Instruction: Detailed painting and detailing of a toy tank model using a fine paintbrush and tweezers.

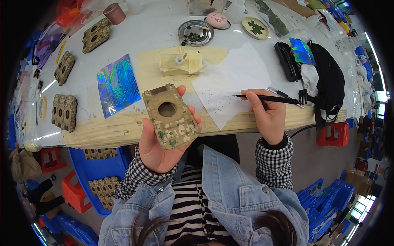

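Note:
In my left hand [158, 143] is a camouflage-painted model tank hull [174, 127], tilted, with a round hole in its top. My fingers wrap around its sides over the table's front edge. My right hand [269, 112] grips slim black tweezers [271, 98], their pointed tip aimed left over a white sheet of paper [230, 78]. Many tiny specks lie scattered on that paper, too small to name. Behind the hull, a tape-covered block [178, 67] carries a small white cup [179, 60].
Camouflage model parts [64, 112] stand at the left, beside a shiny blue holographic sheet [119, 86]. At the back are a round dish of dark bits [195, 33] and a cream lid [255, 28]. A black case [287, 61] and black bag [328, 78] lie right. Below left, a blue tray [88, 172] holds more parts.

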A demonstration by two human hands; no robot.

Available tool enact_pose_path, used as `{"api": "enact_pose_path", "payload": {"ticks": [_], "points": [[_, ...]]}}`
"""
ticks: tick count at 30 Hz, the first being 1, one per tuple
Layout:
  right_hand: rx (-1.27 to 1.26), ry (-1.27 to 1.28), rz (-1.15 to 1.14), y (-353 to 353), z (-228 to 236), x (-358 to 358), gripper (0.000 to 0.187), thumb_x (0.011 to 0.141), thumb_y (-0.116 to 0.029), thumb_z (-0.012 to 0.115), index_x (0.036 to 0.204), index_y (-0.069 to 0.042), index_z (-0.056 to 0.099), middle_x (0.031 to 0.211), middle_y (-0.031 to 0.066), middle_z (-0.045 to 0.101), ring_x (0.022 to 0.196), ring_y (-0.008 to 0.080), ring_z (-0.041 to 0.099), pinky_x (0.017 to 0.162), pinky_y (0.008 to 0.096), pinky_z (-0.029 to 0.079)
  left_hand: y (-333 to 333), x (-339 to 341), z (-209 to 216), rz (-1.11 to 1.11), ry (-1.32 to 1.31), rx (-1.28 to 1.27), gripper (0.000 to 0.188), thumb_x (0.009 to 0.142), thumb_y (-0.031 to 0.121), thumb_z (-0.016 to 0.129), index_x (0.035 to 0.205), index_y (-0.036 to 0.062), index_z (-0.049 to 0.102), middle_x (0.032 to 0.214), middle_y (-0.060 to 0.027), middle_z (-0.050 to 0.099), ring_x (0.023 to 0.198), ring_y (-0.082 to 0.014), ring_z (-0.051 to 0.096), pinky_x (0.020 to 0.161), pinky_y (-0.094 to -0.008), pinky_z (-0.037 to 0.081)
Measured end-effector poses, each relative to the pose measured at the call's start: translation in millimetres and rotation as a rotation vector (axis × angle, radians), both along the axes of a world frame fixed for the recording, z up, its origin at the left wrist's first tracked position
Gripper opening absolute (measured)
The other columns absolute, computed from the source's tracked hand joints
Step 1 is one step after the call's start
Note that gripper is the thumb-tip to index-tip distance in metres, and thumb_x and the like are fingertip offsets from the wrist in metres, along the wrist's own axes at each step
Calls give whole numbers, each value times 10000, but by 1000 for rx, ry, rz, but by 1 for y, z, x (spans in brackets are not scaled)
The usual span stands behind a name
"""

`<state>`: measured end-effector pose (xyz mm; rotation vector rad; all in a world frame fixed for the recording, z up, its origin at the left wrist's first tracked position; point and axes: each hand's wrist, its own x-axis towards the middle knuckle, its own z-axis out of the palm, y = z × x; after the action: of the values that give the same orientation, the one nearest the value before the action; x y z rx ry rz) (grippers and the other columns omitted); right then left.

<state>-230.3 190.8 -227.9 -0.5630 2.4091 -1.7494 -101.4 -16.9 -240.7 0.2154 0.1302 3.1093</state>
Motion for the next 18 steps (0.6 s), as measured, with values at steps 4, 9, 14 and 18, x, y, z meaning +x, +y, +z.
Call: {"api": "enact_pose_path", "payload": {"ticks": [4,9,14,18], "points": [[-7,1,-4,1,-1,-1,164,893,-101,635,930,49,690,741,51,678,616,59,509,553,203,388,1,0,-2,2,7,8,885,895,474,572,1476,34,71,1321,-210,455,1246,-327,454,1071,-443,372],[-3,4,-21,1,-1,0,167,895,-114,637,933,38,693,727,35,671,588,55,479,533,202,369,1,0,-2,-1,-8,-11,850,911,475,541,1475,33,83,1341,-211,436,1250,-327,450,1073,-442,368],[-4,9,-28,1,-1,0,175,898,-127,637,943,32,693,743,35,675,596,60,494,544,202,387,3,1,13,-58,-155,-339,862,911,472,541,1486,59,49,1466,-283,209,1202,-303,503,1054,-424,411],[-39,-14,-22,1,2,0,187,910,-138,624,954,33,685,772,46,679,639,68,532,588,204,426,5,1,10,-115,-143,-343,817,925,479,506,1484,59,83,1492,-282,137,1213,-303,496,1058,-421,409]]}}
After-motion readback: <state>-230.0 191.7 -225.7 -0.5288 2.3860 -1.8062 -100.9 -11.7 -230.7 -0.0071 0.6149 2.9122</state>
